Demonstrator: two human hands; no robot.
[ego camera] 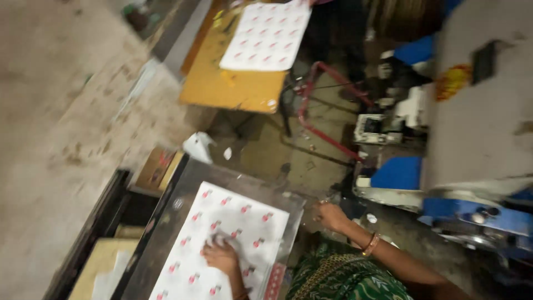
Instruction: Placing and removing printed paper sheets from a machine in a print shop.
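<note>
Hands: left (220, 256) flat on white red-dotted sheet (233, 222), right (328, 215) curled, empty

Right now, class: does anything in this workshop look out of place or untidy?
Yes. Crumpled white paper and small scraps lie on the floor, away from the printed sheet under the left hand.

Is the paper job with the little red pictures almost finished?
Hard to say. One printed sheet already lies on the yellow table. The left hand presses another sheet flat on the metal tray; the right hand rests at its edge. What remains isn't visible.
</note>
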